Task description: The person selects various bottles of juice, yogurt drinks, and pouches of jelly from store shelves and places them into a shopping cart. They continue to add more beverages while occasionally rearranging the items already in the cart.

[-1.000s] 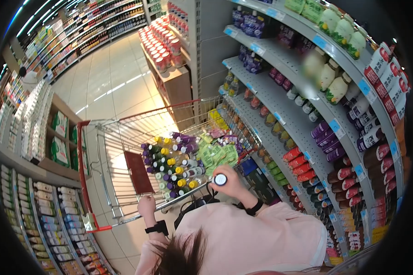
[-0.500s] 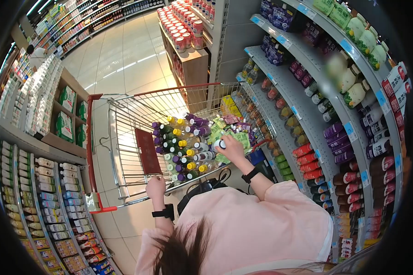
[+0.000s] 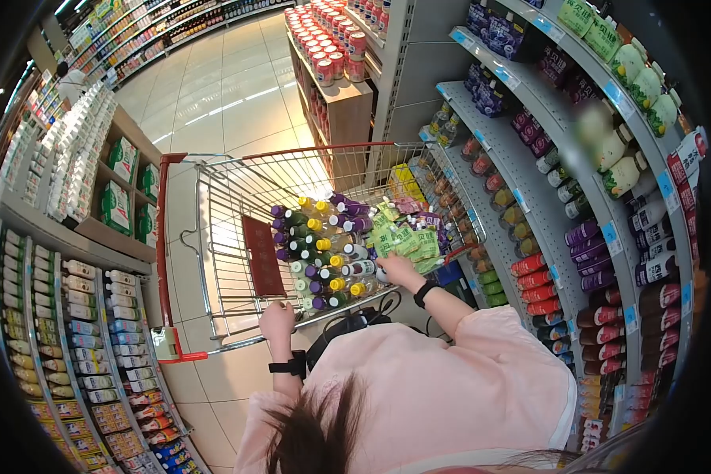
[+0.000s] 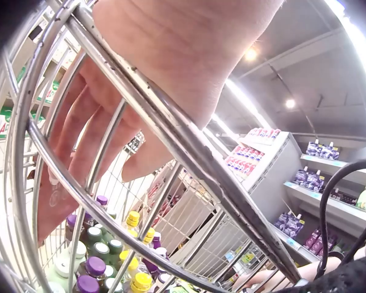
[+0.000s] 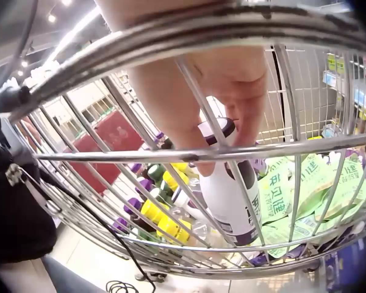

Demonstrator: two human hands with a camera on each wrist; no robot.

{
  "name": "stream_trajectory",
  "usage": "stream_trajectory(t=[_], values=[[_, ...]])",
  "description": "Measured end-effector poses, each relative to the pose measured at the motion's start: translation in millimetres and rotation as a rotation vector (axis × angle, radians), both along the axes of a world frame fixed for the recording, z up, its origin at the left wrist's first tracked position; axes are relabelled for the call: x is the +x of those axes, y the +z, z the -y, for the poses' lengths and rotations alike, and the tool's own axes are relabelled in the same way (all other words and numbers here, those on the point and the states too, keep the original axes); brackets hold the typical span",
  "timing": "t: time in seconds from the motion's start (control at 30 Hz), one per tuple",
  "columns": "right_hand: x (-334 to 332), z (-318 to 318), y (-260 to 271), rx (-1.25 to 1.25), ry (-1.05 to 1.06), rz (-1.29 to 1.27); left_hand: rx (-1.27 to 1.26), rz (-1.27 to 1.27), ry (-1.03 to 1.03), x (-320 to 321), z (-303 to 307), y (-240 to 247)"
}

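Observation:
My right hand (image 3: 400, 272) is inside the near right part of the shopping cart (image 3: 163, 237). Its thumb and fingers grip the neck of a white bottle (image 5: 222, 198) with a dark cap, which stands slightly tilted behind the wires. Bottles with purple, yellow, green and white caps (image 3: 314, 225) are packed to its left, and green pouches (image 3: 403, 239) lie against its other side. Over the cart's near rim hangs my left hand (image 3: 277, 321), its wrist by the metal bar and its fingers (image 4: 79, 128) loosely extended inside the wires, holding nothing.
Stocked shelves (image 3: 494, 118) curve along the right, close to the cart. Canned drinks (image 3: 324, 59) stand on a wooden display ahead. More shelves (image 3: 79, 316) line the left. A black bag (image 5: 15, 207) hangs by the cart's near side. Tiled floor (image 3: 229, 95) stretches ahead.
My right hand has carried the bottle forward and down from before my body into the cart, beside the other bottles and the pouches. My left hand stays at the rim.

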State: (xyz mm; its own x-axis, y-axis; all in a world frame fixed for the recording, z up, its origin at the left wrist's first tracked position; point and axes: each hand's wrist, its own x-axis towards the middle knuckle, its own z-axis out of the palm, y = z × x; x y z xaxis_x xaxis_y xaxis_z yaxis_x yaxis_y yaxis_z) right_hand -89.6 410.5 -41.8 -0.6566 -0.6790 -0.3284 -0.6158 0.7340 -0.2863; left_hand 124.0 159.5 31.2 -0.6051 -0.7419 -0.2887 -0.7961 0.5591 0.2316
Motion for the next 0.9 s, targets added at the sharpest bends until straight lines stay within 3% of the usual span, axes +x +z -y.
stream_trajectory(t=[0.07, 0.27, 0.47, 0.9], values=[[-1, 6, -8, -0.006, 0.019, 0.007, 0.0, -0.012, -0.002, 1, 1, -1], [-9, 8, -40, 0.119, 0.414, 0.073, -0.024, -0.046, -0.029, 2, 3, -9], [-11, 12, -41, 0.103, 0.392, 0.18, -0.02, -0.061, -0.043, 2, 2, -5], [-7, 8, -33, -0.043, 0.047, 0.218, -0.047, 0.023, -0.042, 1, 2, -5]])
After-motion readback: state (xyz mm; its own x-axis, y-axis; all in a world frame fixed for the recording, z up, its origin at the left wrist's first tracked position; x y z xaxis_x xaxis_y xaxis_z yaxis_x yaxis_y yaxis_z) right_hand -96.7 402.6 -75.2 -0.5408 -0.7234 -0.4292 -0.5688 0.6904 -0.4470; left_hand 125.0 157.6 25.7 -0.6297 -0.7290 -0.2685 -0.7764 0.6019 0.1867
